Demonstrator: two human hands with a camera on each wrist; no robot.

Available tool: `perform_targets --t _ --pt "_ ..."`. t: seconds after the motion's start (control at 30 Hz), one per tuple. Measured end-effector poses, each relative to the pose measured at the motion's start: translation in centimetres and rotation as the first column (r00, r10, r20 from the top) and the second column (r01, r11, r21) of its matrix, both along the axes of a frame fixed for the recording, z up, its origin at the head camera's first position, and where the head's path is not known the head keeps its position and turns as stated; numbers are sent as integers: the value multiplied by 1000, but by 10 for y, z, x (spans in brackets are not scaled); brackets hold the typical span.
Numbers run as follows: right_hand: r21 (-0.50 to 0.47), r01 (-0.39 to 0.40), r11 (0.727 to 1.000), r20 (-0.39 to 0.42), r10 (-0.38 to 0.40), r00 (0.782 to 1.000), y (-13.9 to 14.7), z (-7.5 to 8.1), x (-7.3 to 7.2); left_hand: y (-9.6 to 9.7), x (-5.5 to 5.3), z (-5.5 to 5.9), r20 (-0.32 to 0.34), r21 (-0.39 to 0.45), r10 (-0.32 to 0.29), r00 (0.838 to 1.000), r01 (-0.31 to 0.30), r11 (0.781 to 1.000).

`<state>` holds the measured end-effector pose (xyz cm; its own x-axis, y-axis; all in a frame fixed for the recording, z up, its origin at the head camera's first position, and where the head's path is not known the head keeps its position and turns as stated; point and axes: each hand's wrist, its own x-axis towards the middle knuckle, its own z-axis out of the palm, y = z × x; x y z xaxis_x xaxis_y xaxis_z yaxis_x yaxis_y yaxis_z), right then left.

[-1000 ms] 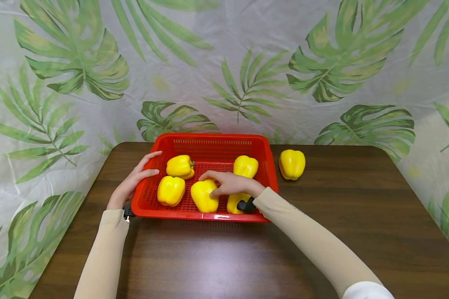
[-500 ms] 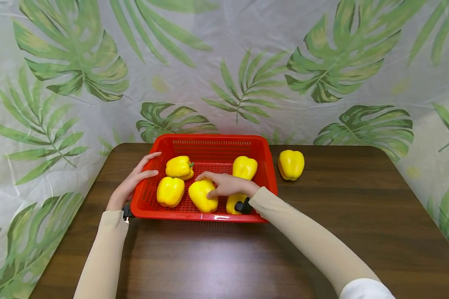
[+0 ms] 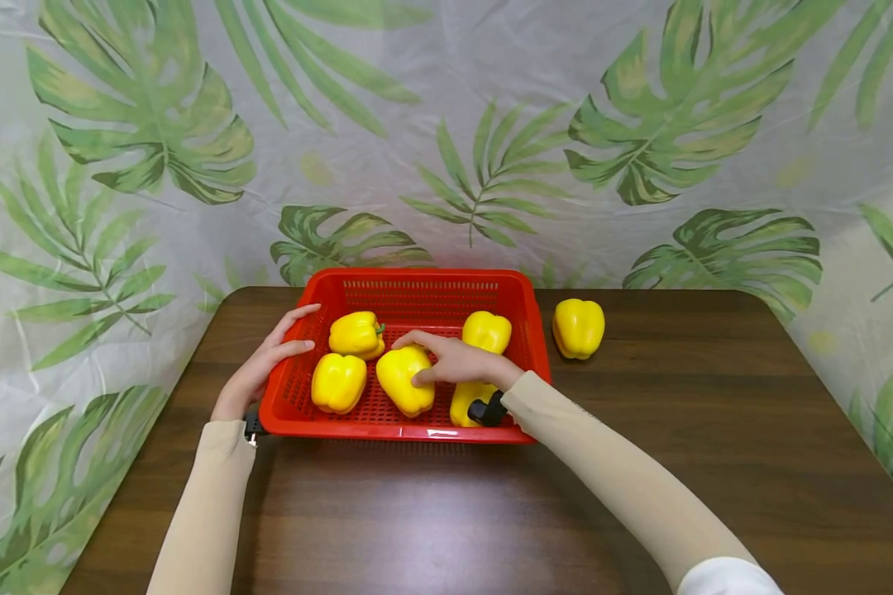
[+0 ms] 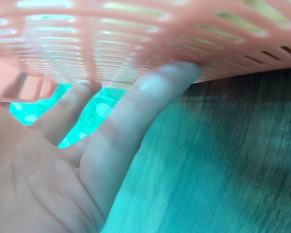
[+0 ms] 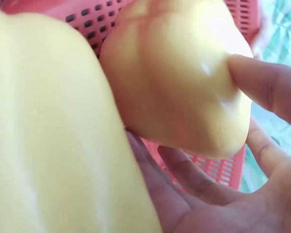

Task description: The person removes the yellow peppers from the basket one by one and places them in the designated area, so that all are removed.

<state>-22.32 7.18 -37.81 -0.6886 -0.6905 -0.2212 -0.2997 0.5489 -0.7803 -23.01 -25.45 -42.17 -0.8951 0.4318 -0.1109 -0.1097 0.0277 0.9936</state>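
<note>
A red perforated plastic basket (image 3: 405,431) stands on the table with several yellow bell peppers inside. My right hand (image 3: 454,364) grips the middle bell pepper (image 3: 404,384), thumb on one side and fingers on the other. In the right wrist view that bell pepper (image 5: 179,82) sits between thumb and fingers, while another bell pepper (image 5: 53,121) fills the left side. My left hand (image 3: 260,364) rests against the basket's left side. Its digits lie fairly straight on the outer wall in the left wrist view, where the basket's slotted wall (image 4: 92,73) is overhead.
One more yellow bell pepper (image 3: 579,329) stands on the wooden table (image 3: 699,397), right of the basket. Inside the basket, two bell peppers lie at the left and two at the right, partly behind my right hand and wrist strap. A leaf-patterned cloth (image 3: 491,83) hangs behind.
My right hand and the middle bell pepper have risen slightly in the head view over the last half second. The left hand and the basket stay put.
</note>
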Motion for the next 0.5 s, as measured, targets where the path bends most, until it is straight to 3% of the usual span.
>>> perform_targets --t 0.5 --pt "-180 157 971 120 -137 983 30 22 0 0 1 -1 -5 2 -4 1000 4 1000"
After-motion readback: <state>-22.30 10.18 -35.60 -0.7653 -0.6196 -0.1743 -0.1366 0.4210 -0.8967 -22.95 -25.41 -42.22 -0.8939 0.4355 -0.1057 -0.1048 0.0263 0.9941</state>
